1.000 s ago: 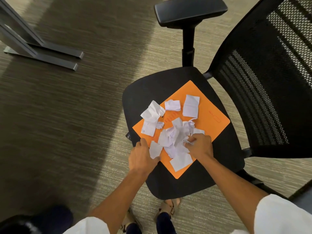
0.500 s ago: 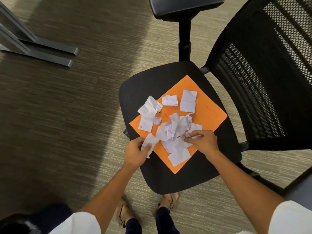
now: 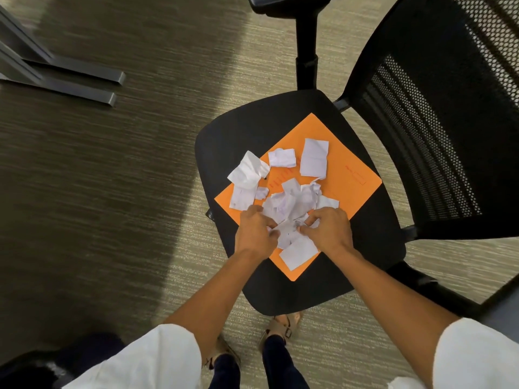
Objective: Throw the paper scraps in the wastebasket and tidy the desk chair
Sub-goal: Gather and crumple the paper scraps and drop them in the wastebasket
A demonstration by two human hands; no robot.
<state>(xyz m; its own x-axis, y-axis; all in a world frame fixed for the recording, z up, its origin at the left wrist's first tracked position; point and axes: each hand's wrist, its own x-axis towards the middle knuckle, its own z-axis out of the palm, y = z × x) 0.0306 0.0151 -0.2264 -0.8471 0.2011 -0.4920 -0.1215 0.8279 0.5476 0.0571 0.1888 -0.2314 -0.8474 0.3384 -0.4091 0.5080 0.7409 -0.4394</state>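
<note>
Here, both hands work at the near edge of a heap of white paper scraps (image 3: 292,204) piled on an orange folder (image 3: 352,189), which lies cornerwise on the black seat of the desk chair (image 3: 241,136). The left hand (image 3: 254,234) has its fingers curled shut on crumpled paper at the left of the heap; the right hand (image 3: 328,231) pinches scraps at the right, thumb and fingers closed together on them. The two hands sit close, with wrinkled paper bunched between them.

Several scraps lie apart from the main heap — a flat rectangular piece (image 3: 314,158) toward the folder's far side, a small folded one (image 3: 281,157) just left of it, and a larger creased sheet (image 3: 247,171) hanging over the folder's left edge. Another flat scrap (image 3: 299,252) rests near the folder's closest corner, below the hands.

The folder bears faint red printing and a small outlined box (image 3: 356,175), too blurred to read. Some scraps carry dark marks, likewise illegible. The chair's mesh backrest (image 3: 438,122) rises at right, with an armrest (image 3: 280,2) at the top edge. Grey table legs (image 3: 73,80) lie on the carpet (image 3: 112,192) at upper left.
</note>
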